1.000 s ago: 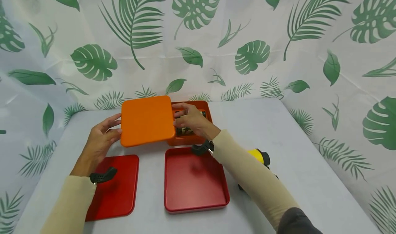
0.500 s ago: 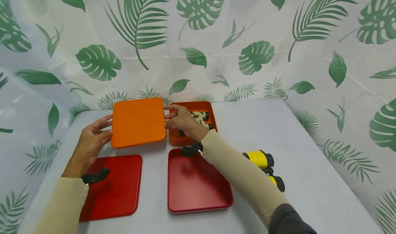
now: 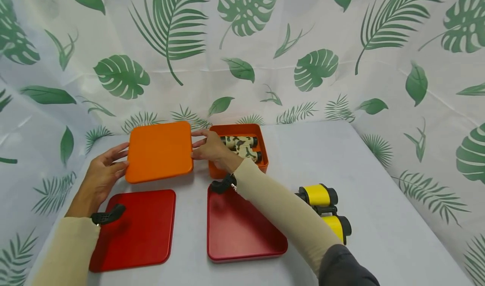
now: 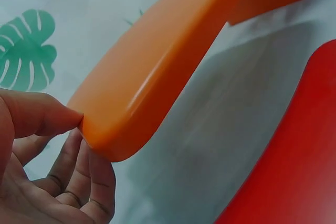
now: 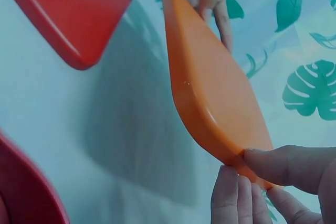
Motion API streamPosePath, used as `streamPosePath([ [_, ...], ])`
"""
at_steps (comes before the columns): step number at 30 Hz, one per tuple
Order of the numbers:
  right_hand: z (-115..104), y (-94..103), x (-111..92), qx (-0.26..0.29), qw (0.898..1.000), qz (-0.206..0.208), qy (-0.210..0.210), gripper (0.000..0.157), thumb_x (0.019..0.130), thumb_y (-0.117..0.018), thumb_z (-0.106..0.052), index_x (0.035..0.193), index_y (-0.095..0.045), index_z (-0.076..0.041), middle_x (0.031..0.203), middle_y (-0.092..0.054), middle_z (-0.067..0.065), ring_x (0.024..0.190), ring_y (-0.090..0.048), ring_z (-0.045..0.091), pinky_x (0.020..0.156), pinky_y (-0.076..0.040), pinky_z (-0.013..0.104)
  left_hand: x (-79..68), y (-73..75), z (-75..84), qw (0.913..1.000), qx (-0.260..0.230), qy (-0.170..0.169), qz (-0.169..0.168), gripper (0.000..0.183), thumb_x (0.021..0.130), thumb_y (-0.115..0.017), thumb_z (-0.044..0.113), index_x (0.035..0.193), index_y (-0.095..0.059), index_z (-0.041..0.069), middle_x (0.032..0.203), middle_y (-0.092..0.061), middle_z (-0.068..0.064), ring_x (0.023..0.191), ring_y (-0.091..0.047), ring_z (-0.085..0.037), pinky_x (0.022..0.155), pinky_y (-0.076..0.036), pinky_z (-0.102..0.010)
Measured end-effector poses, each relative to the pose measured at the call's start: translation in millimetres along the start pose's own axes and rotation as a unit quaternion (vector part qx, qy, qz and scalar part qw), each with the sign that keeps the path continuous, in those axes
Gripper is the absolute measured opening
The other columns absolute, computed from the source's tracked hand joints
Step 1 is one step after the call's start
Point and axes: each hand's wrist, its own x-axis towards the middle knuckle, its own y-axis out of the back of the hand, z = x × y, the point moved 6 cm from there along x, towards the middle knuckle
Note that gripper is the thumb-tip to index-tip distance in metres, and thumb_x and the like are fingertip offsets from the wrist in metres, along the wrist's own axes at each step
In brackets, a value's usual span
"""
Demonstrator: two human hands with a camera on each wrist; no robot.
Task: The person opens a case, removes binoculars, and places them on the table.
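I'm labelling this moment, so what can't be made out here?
Head view: part of the camouflage binoculars, behind the right hand.
Head view: part of the yellow binoculars, behind the right sleeve.
Head view: underside of the orange lid, facing away.
Left wrist view: much of the red lid, cut off by the picture's edge.

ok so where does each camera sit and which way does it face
Head: worn on the head, faces forward and down at the smooth orange rounded-square lid; left hand, right hand and both beige sleeves show.
Left wrist: worn there, faces the lid edge in its own fingers; a sliver of the right hand shows.
Right wrist: worn there, faces the opposite edge; its own fingers and the left hand show.
Shared by both wrists: lid and flat red rounded-square panel.
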Motion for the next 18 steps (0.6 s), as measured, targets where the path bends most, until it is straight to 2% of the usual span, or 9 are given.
streamPosePath([
  [7, 1, -13.2, 9, 0.01, 1.0, 0.012, -0.005, 0.069, 0.075, -0.075, 0.017, 0.135, -0.057, -0.011, 0.108, -0.063, 0.018, 0.084, -0.064, 0.026, 0.09, -0.057, 0.051, 5.0, 11.7, -3.6, 0.9999, -0.008, 0.01, 0.006, 0.068, 0.094, -0.067, 0.009, 0.155, -0.038, 0.02, 0.126, -0.049, 0.011, 0.107, -0.055, -0.007, 0.082, -0.054, -0.014],
  [13, 6, -22.3, 15, -0.019, 0.999, 0.022, -0.019, 0.066, 0.077, -0.074, 0.014, 0.135, -0.055, -0.012, 0.109, -0.064, 0.018, 0.083, -0.065, 0.025, 0.085, -0.06, 0.044, 5.7, 17.6, -5.7, 0.9996, -0.026, 0.012, -0.006, 0.073, 0.092, -0.07, 0.009, 0.156, -0.035, 0.016, 0.125, -0.049, 0.01, 0.104, -0.056, -0.006, 0.081, -0.054, -0.015],
  [18, 12, -30.2, 20, -0.027, 0.999, 0.031, -0.032, 0.064, 0.079, -0.072, 0.012, 0.134, -0.055, -0.014, 0.102, -0.065, 0.013, 0.077, -0.065, 0.023, 0.079, -0.061, 0.036, 8.0, 23.3, -9.7, 0.9997, -0.01, 0.018, 0.012, 0.072, 0.093, -0.069, 0.008, 0.156, -0.035, 0.014, 0.122, -0.05, 0.011, 0.104, -0.055, -0.006, 0.079, -0.053, -0.014],
])
